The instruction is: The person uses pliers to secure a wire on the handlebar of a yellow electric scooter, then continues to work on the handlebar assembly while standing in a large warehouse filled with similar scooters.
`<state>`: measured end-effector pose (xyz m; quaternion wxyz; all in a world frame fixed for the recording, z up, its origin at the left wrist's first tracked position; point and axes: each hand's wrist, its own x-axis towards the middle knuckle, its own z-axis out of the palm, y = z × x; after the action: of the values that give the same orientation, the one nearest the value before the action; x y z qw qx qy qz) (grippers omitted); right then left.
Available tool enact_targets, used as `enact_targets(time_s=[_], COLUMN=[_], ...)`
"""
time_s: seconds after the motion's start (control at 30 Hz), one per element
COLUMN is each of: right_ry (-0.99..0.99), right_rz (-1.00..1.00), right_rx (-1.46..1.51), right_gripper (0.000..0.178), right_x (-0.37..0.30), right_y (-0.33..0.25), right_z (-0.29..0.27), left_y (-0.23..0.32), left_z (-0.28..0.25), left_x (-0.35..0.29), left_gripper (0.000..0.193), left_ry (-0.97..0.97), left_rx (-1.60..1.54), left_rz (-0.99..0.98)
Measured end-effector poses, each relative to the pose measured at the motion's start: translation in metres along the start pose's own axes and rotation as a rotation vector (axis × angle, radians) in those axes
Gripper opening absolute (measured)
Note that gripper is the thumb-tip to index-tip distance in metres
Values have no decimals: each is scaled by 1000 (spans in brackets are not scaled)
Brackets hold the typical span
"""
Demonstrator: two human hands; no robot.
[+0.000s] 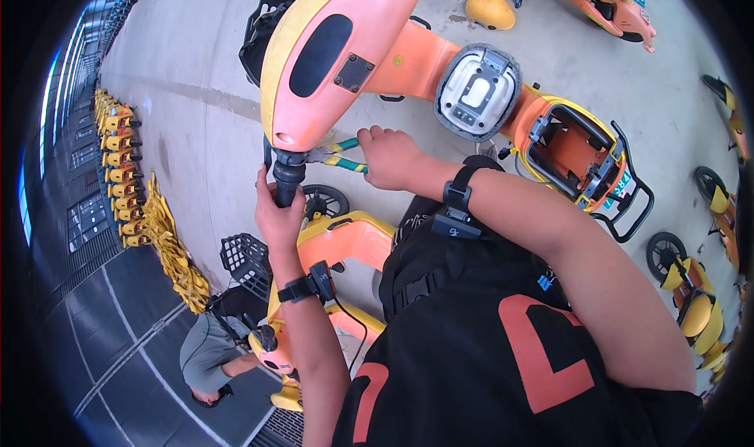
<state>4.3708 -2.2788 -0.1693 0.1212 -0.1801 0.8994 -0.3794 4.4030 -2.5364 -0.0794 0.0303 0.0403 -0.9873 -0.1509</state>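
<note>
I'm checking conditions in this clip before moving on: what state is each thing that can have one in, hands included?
Left hand: wrapped around the handlebar grip.
Right hand: closed on the pliers.
Pliers: handles spread apart.
Scooter seat: tipped up, underside showing.
Seat box: open.
Wrist straps: fastened around both wrists.

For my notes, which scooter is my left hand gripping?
The pink-and-yellow scooter, top centre, with its storage compartment open; only its black handlebar grip is in your left hand.
</note>
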Motion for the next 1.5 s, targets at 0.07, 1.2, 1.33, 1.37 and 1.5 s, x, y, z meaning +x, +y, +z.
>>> enact_targets(time_s=[0.07,1.2,1.33,1.37,1.5], right_ry=[-70,126,-42,-100,-79], right_rz=[56,81,180,215,260], right_rx=[46,-601,-458,-357,-290], right_gripper=[51,87,92,94,86], right_x=[-5,-35,-33,-32,-36], right_y=[-9,-68,-80,-79,-78], right_z=[-5,-21,-17,-18,-22], left_y=[-10,0,-22,-27,-40], left_z=[14,187,205,208,214], left_x=[-22,30,34,36,44], left_gripper=[80,12,17,17,9], left_ry=[194,42,108,102,113], left_rx=[-101,-920,-900,-962,-575], left_rz=[101,203,340,329,381])
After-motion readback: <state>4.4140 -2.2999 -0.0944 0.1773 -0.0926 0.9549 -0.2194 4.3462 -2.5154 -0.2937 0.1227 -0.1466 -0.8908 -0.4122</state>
